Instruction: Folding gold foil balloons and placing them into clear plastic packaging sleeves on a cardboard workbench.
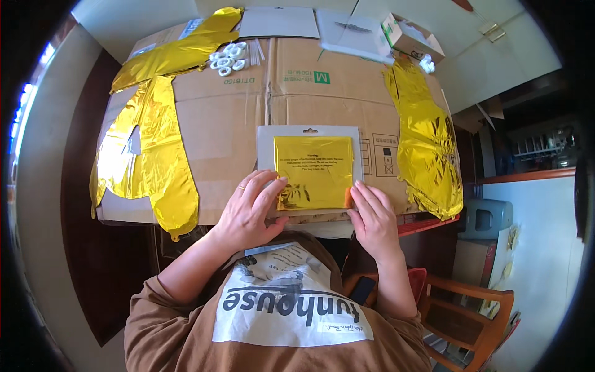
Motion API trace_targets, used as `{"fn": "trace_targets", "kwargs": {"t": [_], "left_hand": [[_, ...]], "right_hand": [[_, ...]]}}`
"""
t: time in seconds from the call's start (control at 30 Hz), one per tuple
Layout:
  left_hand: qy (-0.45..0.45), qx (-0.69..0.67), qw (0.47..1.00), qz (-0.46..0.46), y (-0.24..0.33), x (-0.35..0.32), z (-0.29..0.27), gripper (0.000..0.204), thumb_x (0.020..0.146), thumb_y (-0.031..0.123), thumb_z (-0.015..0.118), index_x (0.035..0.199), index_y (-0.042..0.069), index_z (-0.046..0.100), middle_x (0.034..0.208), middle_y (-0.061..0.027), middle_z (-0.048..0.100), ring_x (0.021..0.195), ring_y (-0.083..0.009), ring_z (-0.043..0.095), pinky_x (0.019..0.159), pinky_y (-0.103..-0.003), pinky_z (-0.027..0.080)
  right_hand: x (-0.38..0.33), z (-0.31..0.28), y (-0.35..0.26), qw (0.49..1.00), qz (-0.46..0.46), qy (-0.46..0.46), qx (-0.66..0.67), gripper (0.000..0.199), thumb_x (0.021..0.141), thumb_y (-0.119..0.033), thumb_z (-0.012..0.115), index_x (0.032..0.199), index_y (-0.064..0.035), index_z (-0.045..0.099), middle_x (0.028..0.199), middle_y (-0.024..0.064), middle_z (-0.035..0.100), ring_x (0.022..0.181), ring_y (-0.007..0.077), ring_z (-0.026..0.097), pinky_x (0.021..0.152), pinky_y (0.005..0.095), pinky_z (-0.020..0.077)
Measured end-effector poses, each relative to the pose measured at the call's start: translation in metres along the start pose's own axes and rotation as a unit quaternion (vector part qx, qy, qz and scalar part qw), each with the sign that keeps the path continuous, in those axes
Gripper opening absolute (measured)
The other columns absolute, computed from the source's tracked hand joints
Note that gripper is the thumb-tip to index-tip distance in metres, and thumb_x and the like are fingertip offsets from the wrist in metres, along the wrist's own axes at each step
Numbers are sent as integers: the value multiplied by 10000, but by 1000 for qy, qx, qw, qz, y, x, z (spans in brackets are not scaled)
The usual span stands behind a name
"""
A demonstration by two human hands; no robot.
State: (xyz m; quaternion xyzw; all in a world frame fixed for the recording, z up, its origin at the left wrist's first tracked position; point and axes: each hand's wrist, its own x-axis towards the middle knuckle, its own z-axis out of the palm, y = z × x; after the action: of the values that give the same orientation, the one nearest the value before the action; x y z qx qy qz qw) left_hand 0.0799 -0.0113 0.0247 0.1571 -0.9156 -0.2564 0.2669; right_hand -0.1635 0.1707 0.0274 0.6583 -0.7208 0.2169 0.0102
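A flat packet of folded gold foil lies on a pale grey card with a hanging slot at its top. The card rests near the front edge of the cardboard. My left hand is open at the packet's lower left, fingers spread with the tips on the foil and the thumb apart. At the lower right, my right hand touches the packet's edge, its fingers stretched out side by side. An orange patch shows at those fingertips; whether it is a reflection or a separate piece, I cannot tell.
Gold foil balloons lie left, far left and right on the cardboard sheet. White ribbon rolls, a blank card and a small box sit at the back. A wooden chair stands right.
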Motion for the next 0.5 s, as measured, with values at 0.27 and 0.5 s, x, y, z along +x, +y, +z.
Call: {"fn": "trace_targets", "kwargs": {"t": [0.27,0.5], "left_hand": [[-18,53,998,14,2,3,0,712,689,164,835,1335,53,558,1335,-199,541,1289,-415,521,1117,-553,411],[-59,14,992,112,6,24,16,499,743,192,795,1201,80,634,1313,-160,566,1309,-381,516,1142,-567,380]], "right_hand": [[2,-4,5,999,-34,-12,-18,484,822,-130,795,1266,11,661,1361,162,624,1275,326,565,1045,424,491],[37,-36,11,999,-23,-23,21,387,823,-224,820,1136,-18,725,1237,150,695,1120,313,656,984,421,520]]}}
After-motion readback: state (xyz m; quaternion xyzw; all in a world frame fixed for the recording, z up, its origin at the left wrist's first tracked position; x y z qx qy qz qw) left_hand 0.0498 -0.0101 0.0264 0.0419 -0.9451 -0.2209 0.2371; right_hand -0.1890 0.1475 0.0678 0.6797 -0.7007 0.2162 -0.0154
